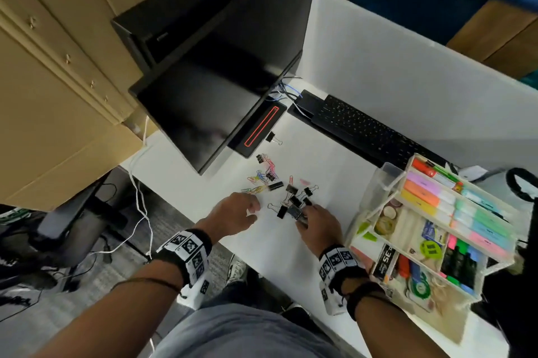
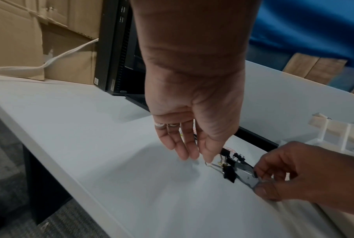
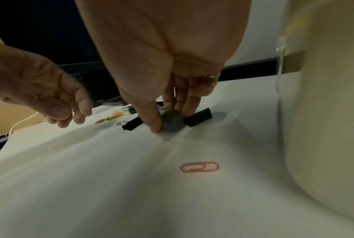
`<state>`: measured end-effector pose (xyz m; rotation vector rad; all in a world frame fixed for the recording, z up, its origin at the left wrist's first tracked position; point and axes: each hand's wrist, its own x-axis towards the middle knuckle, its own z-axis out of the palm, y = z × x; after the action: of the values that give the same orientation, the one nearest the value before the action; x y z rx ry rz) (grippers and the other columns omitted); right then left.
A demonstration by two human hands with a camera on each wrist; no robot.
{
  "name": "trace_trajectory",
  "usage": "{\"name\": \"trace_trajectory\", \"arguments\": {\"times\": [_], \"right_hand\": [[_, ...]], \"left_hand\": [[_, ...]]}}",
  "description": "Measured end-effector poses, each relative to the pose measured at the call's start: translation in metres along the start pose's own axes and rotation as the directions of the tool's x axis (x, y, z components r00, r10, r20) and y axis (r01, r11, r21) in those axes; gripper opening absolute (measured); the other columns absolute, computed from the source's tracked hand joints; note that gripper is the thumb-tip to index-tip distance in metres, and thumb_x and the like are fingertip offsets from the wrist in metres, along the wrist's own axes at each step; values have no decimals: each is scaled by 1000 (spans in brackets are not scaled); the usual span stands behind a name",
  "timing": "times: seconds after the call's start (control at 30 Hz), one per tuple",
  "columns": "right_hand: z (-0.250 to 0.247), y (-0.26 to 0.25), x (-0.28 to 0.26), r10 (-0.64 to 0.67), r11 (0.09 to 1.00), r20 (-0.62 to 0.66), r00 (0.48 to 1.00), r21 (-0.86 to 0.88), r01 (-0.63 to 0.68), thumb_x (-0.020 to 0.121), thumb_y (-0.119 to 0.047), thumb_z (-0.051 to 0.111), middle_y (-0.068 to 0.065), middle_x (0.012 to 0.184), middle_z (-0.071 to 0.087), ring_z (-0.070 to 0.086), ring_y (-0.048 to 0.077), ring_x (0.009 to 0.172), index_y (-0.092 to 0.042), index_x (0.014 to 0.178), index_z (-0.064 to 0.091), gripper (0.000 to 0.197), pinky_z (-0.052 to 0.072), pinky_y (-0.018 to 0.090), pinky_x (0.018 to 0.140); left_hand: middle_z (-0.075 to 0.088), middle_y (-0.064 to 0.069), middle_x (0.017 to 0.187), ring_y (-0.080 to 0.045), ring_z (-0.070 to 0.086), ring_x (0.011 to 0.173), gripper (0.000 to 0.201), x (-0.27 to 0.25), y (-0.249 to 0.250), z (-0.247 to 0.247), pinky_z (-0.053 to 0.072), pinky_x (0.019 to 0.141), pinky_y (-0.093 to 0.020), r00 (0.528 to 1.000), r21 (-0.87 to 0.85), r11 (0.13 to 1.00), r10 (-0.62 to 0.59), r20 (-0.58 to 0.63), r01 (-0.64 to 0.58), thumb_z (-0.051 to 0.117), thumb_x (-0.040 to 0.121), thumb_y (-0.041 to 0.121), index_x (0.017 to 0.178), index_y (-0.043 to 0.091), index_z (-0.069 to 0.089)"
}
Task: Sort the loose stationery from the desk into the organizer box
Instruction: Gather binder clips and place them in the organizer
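Black binder clips and coloured paper clips lie scattered on the white desk. My right hand pinches a silver metal piece between thumb and fingers, low on the desk among the clips; the left wrist view shows the same silver piece and the right wrist view shows it as grey and rounded. My left hand hovers beside it with relaxed fingers, holding nothing. The organizer box stands to the right, filled with highlighters and tape. An orange paper clip lies nearer me.
A black monitor stands behind the clips, with a keyboard at the back right. One binder clip lies by the monitor base. White cables hang off the desk's left edge. Cardboard boxes stand at the left.
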<state>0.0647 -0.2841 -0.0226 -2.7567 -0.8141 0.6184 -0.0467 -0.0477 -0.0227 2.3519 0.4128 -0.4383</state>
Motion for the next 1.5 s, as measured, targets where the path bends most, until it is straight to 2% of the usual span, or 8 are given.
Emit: {"name": "trace_trajectory", "arguments": {"times": [0.3, 0.57, 0.67, 0.8, 0.9, 1.17, 1.33, 1.5], "right_hand": [[-21, 3, -16, 104, 914, -95, 990, 401, -57, 98, -25, 58, -3, 71, 65, 62, 16, 66, -18, 89, 65, 14, 52, 35, 63], [-48, 8, -37, 217, 745, -154, 964, 665, -61, 100, -7, 51, -10, 70, 62, 55, 1, 59, -25, 96, 60, 21, 43, 25, 63], [-50, 9, -41, 225, 713, -175, 959, 700, -40, 100, -7, 54, -9, 68, 60, 57, 2, 61, -20, 119, 55, 23, 45, 24, 65], [-56, 14, -50, 223, 681, -200, 954, 732, -5, 99, -15, 56, 11, 74, 64, 59, 24, 66, -28, 116, 51, 21, 49, 43, 63], [-70, 21, -62, 207, 697, -218, 954, 717, 13, 101, -17, 58, 2, 80, 66, 62, 21, 71, -30, 112, 55, 17, 52, 39, 67], [-104, 70, -112, 358, 612, -298, 885, 791, 19, 94, -3, 69, 7, 97, 70, 69, 22, 86, -22, 101, 72, 20, 54, 19, 73], [-130, 110, -147, 492, 424, -284, 823, 904, 58, 96, -4, 67, 14, 97, 75, 72, 20, 90, -17, 111, 73, 21, 56, 25, 81], [-135, 146, -169, 496, 475, -349, 795, 876, 88, 97, -9, 66, -2, 92, 79, 73, 4, 81, -13, 118, 70, 21, 55, 12, 70]], "left_hand": [[61, -3, 120, -23, 63, 105, 36, 18, 8, -15, 56, 86, -34, 987, 81, 996, -17, -162, 31, 70, 85, 16, 121, 19, 67], [57, 0, 133, -21, 59, 117, 40, 38, 28, -2, 52, 96, -34, 983, 109, 990, 104, -153, -88, 68, 90, 19, 129, 23, 62], [59, 1, 132, -24, 59, 118, 43, 52, 37, 2, 50, 99, -35, 969, 257, 954, 196, -149, -153, 65, 92, 24, 134, 23, 59], [66, -1, 117, -25, 63, 107, 27, 64, 46, 6, 49, 92, -35, 968, 413, 901, 206, -140, -132, 59, 95, 29, 121, 21, 63], [70, -5, 102, -28, 65, 97, 16, 71, 52, 6, 48, 86, -38, 966, 468, 875, 215, -145, -124, 60, 92, 31, 101, 20, 67], [66, 0, 94, -23, 63, 90, 20, 65, 95, 24, 55, 79, -37, 896, 94, 941, 340, -287, -326, 66, 90, 26, 107, 18, 71], [55, 11, 92, -12, 57, 90, 16, 44, 148, 40, 51, 78, -32, 810, 20, 818, 573, -127, -575, 58, 96, 30, 108, 24, 67], [64, 9, 102, -7, 56, 93, 24, 22, 189, 63, 53, 81, -31, 773, 24, 773, 634, 18, -634, 58, 97, 32, 118, 26, 67]]}}
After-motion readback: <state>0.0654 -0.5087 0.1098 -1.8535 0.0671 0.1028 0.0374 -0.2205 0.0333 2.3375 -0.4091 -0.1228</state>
